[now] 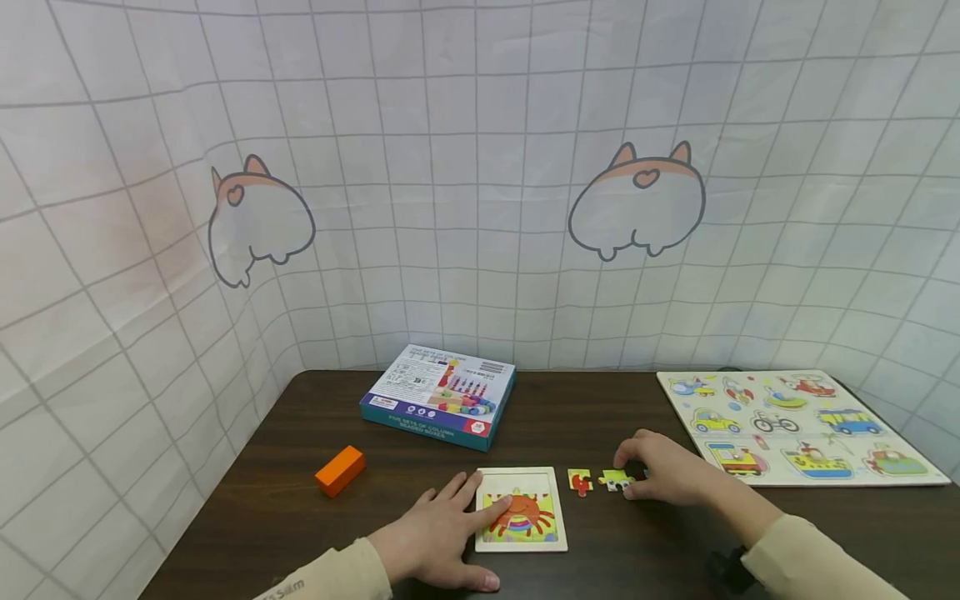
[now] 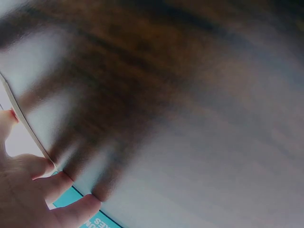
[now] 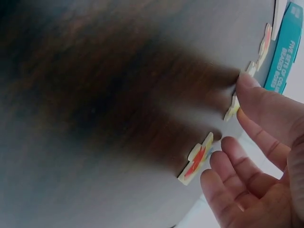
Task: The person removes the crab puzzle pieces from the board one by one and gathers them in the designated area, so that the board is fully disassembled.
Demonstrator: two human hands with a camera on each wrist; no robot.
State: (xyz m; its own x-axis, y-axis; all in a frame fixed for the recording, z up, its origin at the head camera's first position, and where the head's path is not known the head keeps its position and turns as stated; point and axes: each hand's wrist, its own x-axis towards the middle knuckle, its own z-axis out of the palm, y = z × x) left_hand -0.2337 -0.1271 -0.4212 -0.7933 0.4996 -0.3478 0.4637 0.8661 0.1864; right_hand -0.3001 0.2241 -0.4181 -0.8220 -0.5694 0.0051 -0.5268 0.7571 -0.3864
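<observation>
A small wooden jigsaw board (image 1: 521,547) with a red crab picture lies on the table; a pale strip shows across its top. My left hand (image 1: 444,533) rests spread at its left side, the index fingertip on the crab picture. To the right of the board lie a red-and-yellow jigsaw piece (image 1: 580,482) and a yellow piece (image 1: 614,478). My right hand (image 1: 667,468) is beside them, with thumb and index finger at opposite edges of a yellow jigsaw piece (image 3: 232,108). Another red-and-yellow piece (image 3: 195,160) lies near its curled other fingers, hidden by the hand in the head view.
A flat bead-toy box (image 1: 438,396) lies behind the jigsaw board. An orange block (image 1: 341,471) is on the left. A large white board with vehicle pictures (image 1: 798,429) lies at the right, close to my right forearm. A white gridded curtain (image 1: 480,208) hangs behind the dark table.
</observation>
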